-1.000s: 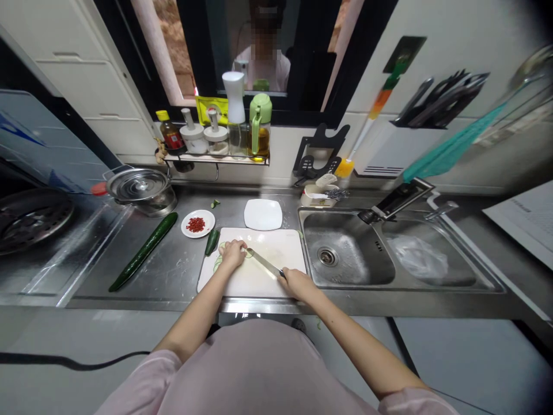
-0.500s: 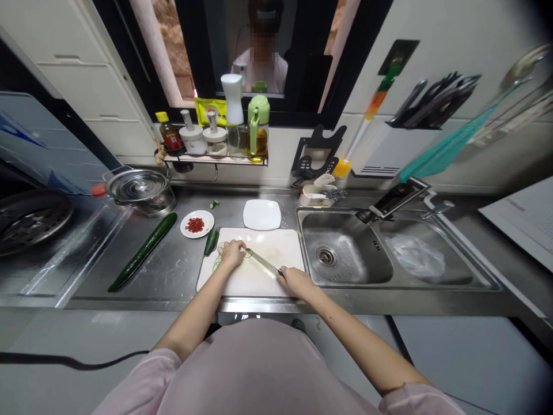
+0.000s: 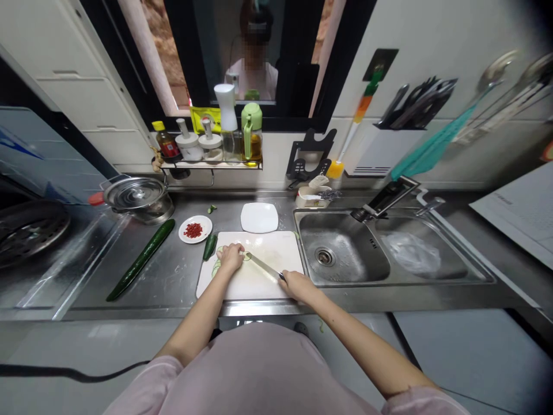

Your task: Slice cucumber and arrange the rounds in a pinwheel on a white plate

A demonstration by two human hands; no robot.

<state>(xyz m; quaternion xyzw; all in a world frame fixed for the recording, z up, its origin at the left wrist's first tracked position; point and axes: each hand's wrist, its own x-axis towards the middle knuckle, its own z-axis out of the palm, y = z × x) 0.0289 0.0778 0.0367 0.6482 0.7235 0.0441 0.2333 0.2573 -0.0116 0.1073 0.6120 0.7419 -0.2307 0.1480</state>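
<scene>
My right hand (image 3: 297, 285) is closed round the black handle of a kitchen knife (image 3: 265, 267), its blade pointing left across the white cutting board (image 3: 276, 286). At the blade's tip, my left hand (image 3: 232, 257) is closed with bent fingers over cucumber slices; the fingers hide most of what they press on. A pale cucumber slice (image 3: 246, 256) lies against the blade tip. More slices (image 3: 216, 267) show left of my left hand. A short dark green cucumber piece (image 3: 209, 246) rests at the board's upper left edge.
A whole cucumber (image 3: 140, 260) lies on the steel counter at left, near a plate of red bits (image 3: 185, 237) and a lidded pot (image 3: 149, 204). Behind the board is a white square plate (image 3: 259, 217). The sink (image 3: 345, 262) adjoins the board at right.
The view has shifted slightly. Both hands, the knife and the slices keep nearly the same places on the board.
</scene>
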